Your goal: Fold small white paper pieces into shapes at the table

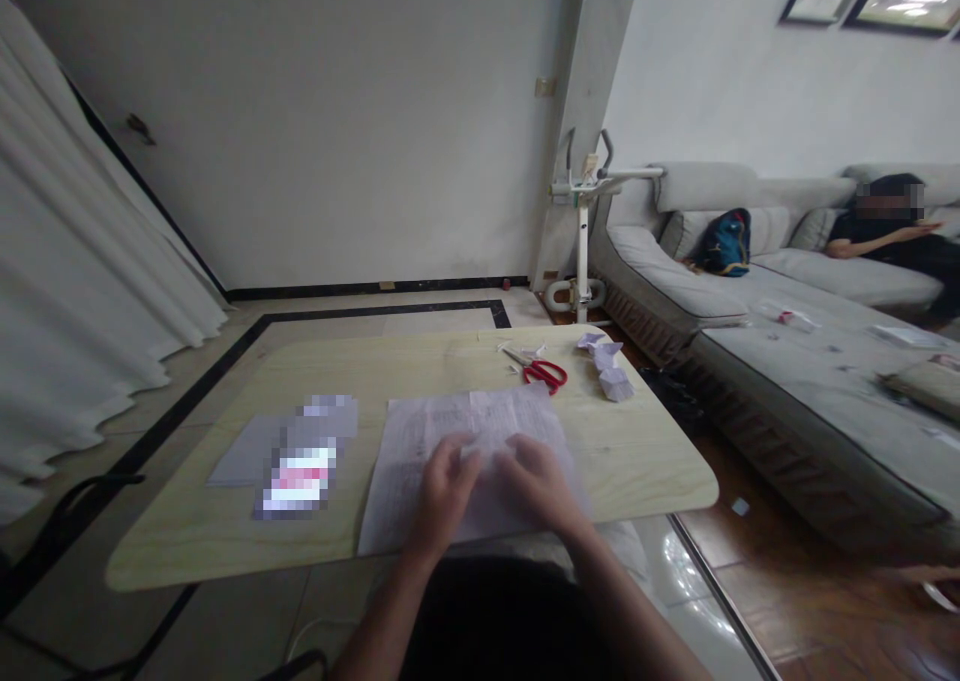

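So there's this big printed sheet (484, 496) lying pretty flat on the pale wood-look table (645, 461), right in front of the person, with both hands over its middle. Left hand (448, 481) has its fingers curled in toward the thumb; right hand (536, 476) is half curled facing it. The 2 sets of fingertips are close together, but it's too blurry there, so I can't tell if either is pinching paper or just touching it.

What worries me: the sheet comes right down to the table's near edge, under the wrists, so a forearm dragging back could crease it or pull it off. It looks thin and a bit wrinkled, so uneven tugging from the 2 hands might tear it. Its far right corner is just beside the red-handled scissors (529, 365), and a shove that way could bump them into the little white scraps (532, 353). The folded paper pieces (616, 385) are near the right edge, so a careless elbow could knock them down.
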